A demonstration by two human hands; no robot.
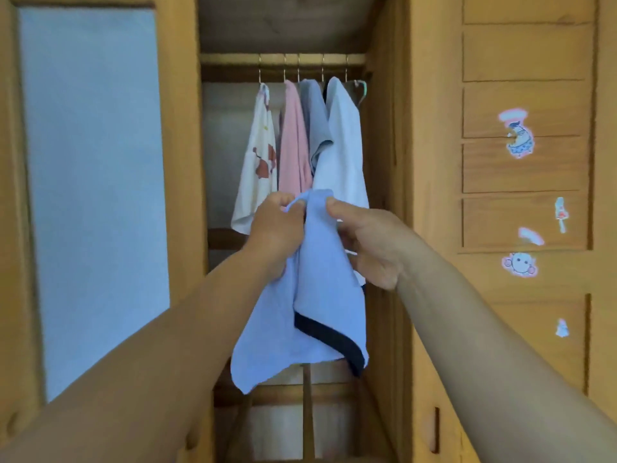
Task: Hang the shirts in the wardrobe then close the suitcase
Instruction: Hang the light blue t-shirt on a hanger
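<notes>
Two hands hold a light blue shirt (314, 295) up at the centre of the frame, before the open wardrobe (387, 195). The left hand (275, 228) and right hand (370, 242) each pinch its top edge with curled fingers. Above, four shirts (300, 145) hang on the rail (282, 59). Stickers (519, 135) dot the right-hand door.

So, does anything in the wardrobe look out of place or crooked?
One thing: at the right end of the rail, an empty hanger hangs tilted behind the white shirt. The light blue shirt in both hands is not yet on a hanger.
</notes>
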